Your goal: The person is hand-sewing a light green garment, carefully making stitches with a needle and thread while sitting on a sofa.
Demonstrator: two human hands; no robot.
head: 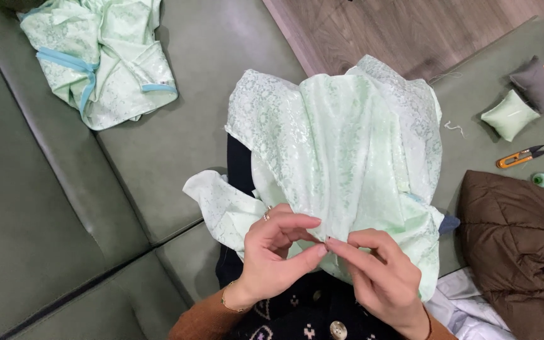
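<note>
Two hands, left hand [272, 252] and right hand [379, 274], pinch pale-green patterned fabric [341, 157]; crumpled, glossy.

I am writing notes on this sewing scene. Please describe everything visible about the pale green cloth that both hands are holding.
The pale green cloth looks like shiny satin with a woven floral pattern. It is crumpled and draped over the person's lap, above the green sofa. The left hand and right hand pinch its lower edge together with their fingertips. A small blue trim shows at its right side.
</note>
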